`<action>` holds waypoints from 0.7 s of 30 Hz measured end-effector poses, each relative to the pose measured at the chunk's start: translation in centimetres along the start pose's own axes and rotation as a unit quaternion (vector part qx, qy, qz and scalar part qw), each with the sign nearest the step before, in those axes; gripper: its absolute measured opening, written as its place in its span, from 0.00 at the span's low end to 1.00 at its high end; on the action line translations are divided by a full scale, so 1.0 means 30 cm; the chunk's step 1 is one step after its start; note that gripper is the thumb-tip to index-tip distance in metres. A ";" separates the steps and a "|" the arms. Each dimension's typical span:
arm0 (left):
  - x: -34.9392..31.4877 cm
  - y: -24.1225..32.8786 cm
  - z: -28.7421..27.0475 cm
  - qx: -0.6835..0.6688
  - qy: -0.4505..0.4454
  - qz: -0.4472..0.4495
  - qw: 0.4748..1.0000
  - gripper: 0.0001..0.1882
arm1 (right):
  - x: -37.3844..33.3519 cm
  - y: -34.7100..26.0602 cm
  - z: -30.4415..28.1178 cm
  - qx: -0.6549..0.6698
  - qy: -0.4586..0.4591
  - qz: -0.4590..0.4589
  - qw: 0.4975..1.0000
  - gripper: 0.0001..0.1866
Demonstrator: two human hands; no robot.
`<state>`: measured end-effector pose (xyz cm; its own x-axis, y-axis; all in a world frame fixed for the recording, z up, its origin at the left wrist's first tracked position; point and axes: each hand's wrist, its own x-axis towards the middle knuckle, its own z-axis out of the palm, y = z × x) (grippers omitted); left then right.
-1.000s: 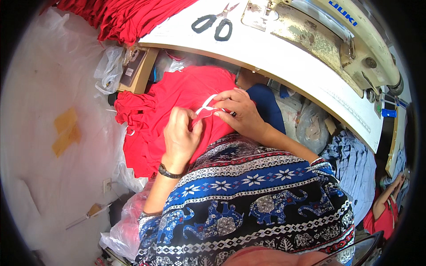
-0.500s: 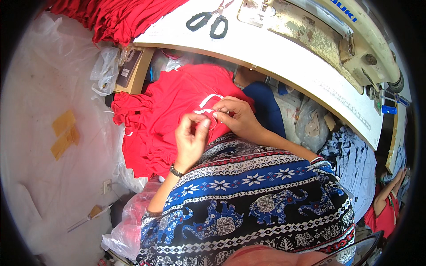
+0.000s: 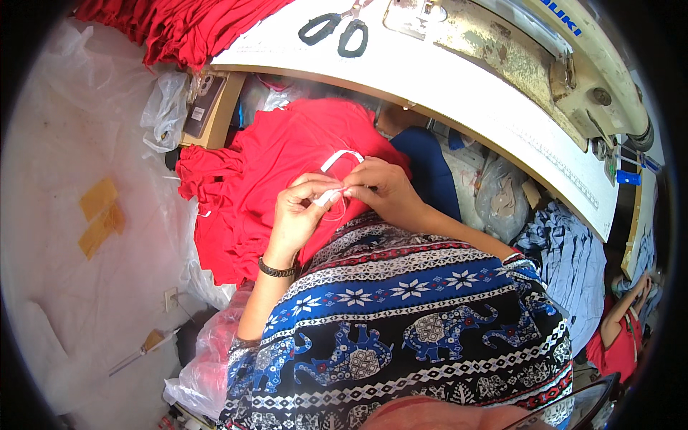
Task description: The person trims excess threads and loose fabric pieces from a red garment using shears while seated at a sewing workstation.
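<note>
Red fabric lies bunched across my lap. Both hands meet over it, fingertips almost touching. My left hand pinches a narrow white strip between thumb and forefinger. My right hand is closed on the strip's other part, close beside the left fingertips. Between the hands the strip arches up in a loop above the red fabric. A thin reddish thread hangs in a curve below the fingertips. Whether anything small sits inside the right pinch is hidden.
A white sewing table curves across the far side, bearing a sewing machine, black-handled scissors and a red cloth pile. Light blue cloth is heaped at the right. Another person's arm shows at the far right.
My left hand has come in to the right fingertips and now pinches the white strip. The strip's loop stands out more above the hands.
</note>
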<state>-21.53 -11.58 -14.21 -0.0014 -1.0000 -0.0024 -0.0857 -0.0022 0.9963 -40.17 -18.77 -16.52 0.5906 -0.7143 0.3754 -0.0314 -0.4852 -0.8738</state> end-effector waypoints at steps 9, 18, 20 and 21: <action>-0.064 0.006 0.014 -0.038 0.008 -0.107 0.993 0.04 | -0.016 0.196 -0.061 0.068 0.098 0.172 0.978 0.11; -0.029 -0.006 0.021 -0.062 0.086 -0.078 0.991 0.07 | 0.046 0.176 0.066 0.281 -0.079 0.270 0.917 0.07; -0.039 -0.047 0.005 -0.082 0.112 -0.063 0.988 0.07 | 0.046 0.102 0.079 0.278 -0.073 0.260 0.922 0.08; -0.034 -0.048 0.011 -0.096 0.121 -0.057 0.986 0.08 | 0.038 0.084 0.079 0.287 -0.065 0.244 0.924 0.08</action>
<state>-21.74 -10.54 -15.67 0.2365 -0.9645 -0.1172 0.1179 -0.0912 0.9888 -37.66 -19.62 -19.01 0.7121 -0.6928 -0.1134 0.0926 0.2527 -0.9631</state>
